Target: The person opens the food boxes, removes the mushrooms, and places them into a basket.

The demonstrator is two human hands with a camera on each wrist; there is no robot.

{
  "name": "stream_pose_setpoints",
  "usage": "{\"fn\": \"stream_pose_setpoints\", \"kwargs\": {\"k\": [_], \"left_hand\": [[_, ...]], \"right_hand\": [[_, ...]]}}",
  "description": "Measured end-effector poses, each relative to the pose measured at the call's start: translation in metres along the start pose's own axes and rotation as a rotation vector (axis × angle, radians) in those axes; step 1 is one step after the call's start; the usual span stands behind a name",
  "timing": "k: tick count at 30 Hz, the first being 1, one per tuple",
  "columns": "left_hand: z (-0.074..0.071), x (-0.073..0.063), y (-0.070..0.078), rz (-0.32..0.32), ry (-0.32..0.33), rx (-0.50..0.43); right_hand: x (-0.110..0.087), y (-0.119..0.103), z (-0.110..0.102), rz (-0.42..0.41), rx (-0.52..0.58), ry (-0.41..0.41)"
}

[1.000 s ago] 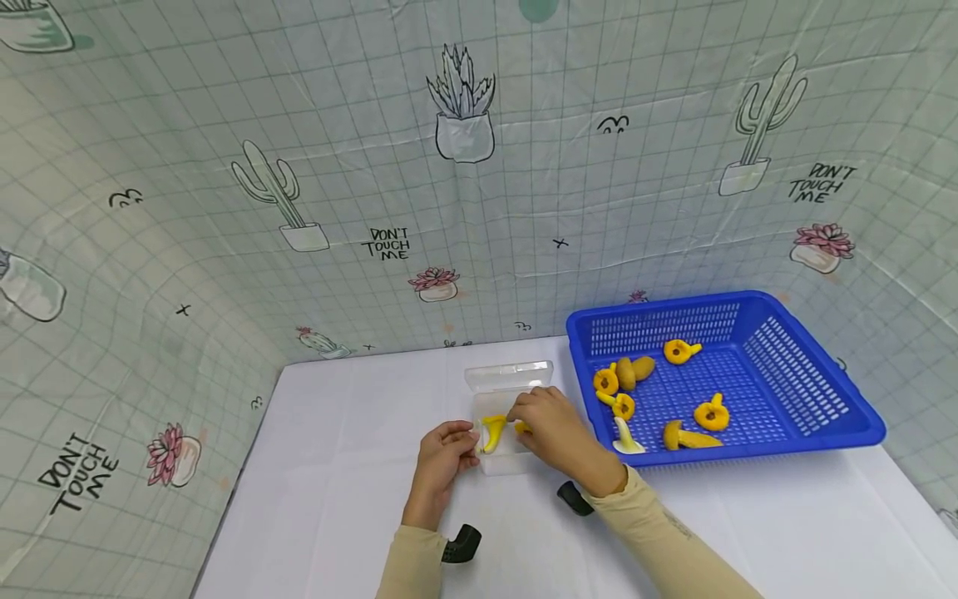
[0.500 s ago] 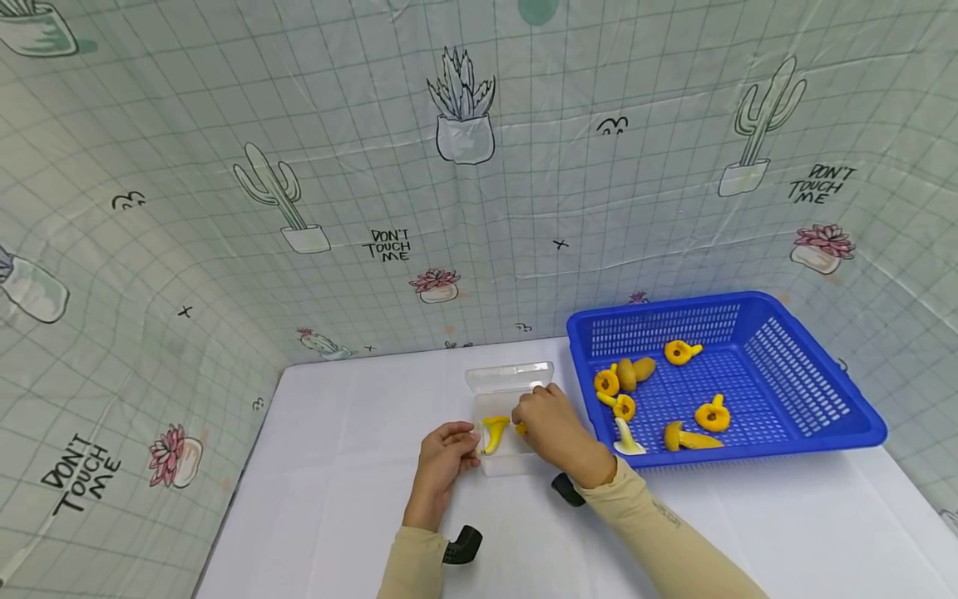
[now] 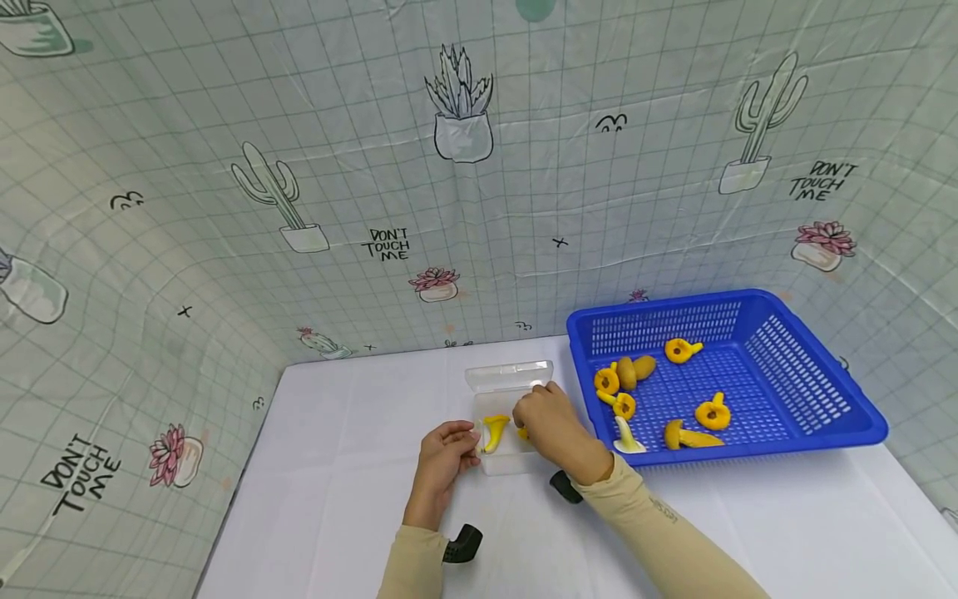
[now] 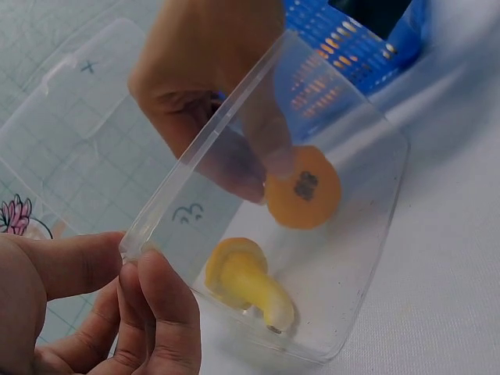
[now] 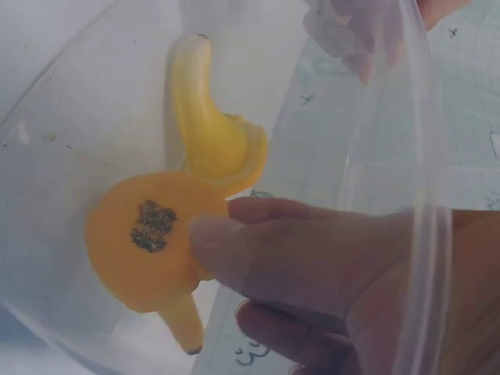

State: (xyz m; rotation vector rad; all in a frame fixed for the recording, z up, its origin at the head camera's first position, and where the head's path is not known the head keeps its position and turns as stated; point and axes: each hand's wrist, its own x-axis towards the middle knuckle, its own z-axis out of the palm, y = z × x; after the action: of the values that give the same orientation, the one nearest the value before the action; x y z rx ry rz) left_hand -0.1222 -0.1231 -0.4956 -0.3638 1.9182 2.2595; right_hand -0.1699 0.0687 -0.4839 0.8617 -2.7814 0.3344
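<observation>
In the head view my left hand [image 3: 441, 466] pinches the left rim of a clear plastic box [image 3: 509, 465], its thumb and fingers meeting at the edge in the left wrist view. My right hand [image 3: 552, 428] reaches inside and grips a yellow-orange mushroom [image 5: 144, 258] by its cap, which has a dark patch in the middle. The thumb lies on the cap; the other fingertips are partly hidden behind it. Beside it in the box lies a paler yellow mushroom [image 4: 248, 277] with a curved stem. The box's clear lid [image 3: 509, 377] stands open toward the wall.
A blue perforated basket [image 3: 816, 416] holding several yellow and brownish mushrooms [image 3: 713, 413] stands right of the box. Two black curved pieces [image 3: 464, 543] show near the wrists. A white cloth [image 3: 337, 466] covers the table, and a patterned curtain [image 3: 337, 166] hangs behind.
My right hand has shifted slightly to the right within the box, with the mushroom at its fingers. My left hand stays at the rim.
</observation>
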Motion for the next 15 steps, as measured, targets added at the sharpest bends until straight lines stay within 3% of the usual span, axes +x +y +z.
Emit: {"fn": "stream_pose_setpoints", "kwargs": {"k": [7, 15], "left_hand": [[0.001, 0.003, 0.003, -0.006, 0.002, 0.008], [0.0, 0.001, 0.001, -0.021, 0.003, 0.02]], "right_hand": [[-0.002, -0.002, -0.008, 0.02, 0.102, -0.04], [-0.018, -0.007, -0.013, 0.032, 0.189, 0.067]]}}
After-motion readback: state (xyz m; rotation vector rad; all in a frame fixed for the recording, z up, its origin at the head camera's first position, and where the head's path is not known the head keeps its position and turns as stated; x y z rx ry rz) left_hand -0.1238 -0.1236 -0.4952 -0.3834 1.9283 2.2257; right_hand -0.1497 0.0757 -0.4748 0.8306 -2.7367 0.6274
